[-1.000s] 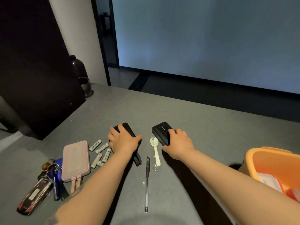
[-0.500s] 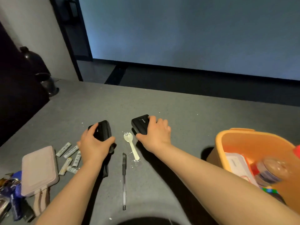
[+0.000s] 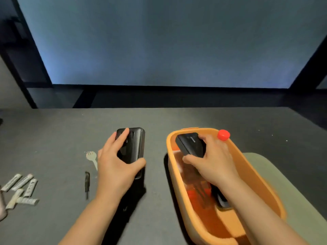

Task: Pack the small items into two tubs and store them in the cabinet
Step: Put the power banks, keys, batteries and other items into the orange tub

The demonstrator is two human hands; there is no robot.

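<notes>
Two hands [image 3: 116, 167] [image 3: 215, 160] each grip black device; grey table [image 3: 53, 135], blue-grey wall [image 3: 159, 41] beyond.

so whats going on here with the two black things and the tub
A person is packing small items. Their right hand holds a black device over the orange tub, which already holds a few things. Their left hand holds a ribbed black case above the grey table. A plastic fork, a pen and some batteries lie unpacked.
</notes>
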